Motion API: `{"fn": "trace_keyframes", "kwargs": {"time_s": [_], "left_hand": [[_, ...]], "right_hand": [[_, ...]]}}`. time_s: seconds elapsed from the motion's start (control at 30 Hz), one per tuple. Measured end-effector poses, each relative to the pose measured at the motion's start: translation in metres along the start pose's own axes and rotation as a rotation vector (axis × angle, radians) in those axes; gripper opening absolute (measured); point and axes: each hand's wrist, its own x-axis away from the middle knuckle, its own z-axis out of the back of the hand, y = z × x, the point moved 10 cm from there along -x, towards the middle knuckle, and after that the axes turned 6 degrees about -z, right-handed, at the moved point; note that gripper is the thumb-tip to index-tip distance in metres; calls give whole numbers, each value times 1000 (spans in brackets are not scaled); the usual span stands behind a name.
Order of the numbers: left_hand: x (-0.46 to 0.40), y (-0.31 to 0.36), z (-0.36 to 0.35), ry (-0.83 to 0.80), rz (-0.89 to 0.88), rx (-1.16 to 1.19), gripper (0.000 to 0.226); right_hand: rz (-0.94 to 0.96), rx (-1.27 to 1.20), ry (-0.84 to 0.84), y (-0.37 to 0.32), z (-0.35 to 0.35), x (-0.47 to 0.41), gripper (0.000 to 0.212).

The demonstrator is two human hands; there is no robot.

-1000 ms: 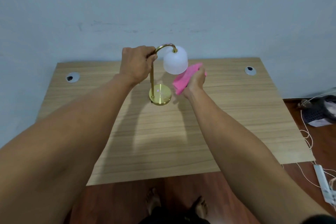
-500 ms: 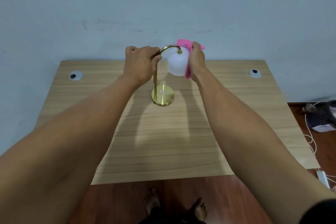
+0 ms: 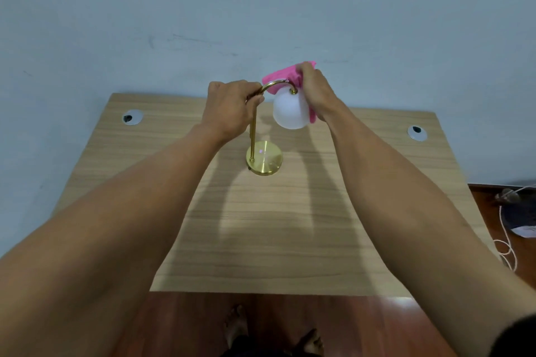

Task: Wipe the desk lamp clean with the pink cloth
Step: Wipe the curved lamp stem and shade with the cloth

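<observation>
Left hand (image 3: 230,109) gripping desk lamp (image 3: 291,107) neck | right hand (image 3: 314,93) pressing pink cloth (image 3: 282,77) over shade top | stem, base below hands seemingly pending

Even, soft overhead light, moderately bright. 2 faint forearm shadows fall on the desk (image 3: 290,240) toward the near edge. Small glare spot on the brass lamp base (image 3: 264,158). Wide-angle bowing at frame edges; slight overall softness.
</observation>
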Motion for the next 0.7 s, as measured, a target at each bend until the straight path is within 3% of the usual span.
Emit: {"fn": "trace_keyframes", "kwargs": {"time_s": [0.17,0.37,0.47,0.6,0.7], "left_hand": [[2,0,1,21,33,-7,23],[4,-1,0,36,67,-41,22],[5,-2,2,12,110,-38,25],[7,-7,8,3,243,78,22],[6,-14,7,-49,328,191,18]], "right_hand": [[-157,-166,-19,19,9,-16,29],[-261,-320,3,63,11,-11,31],[-311,-437,109,81,18,6,31],[-174,-577,319,77,31,35,46],[63,-547,335,43,16,54,37]]}}
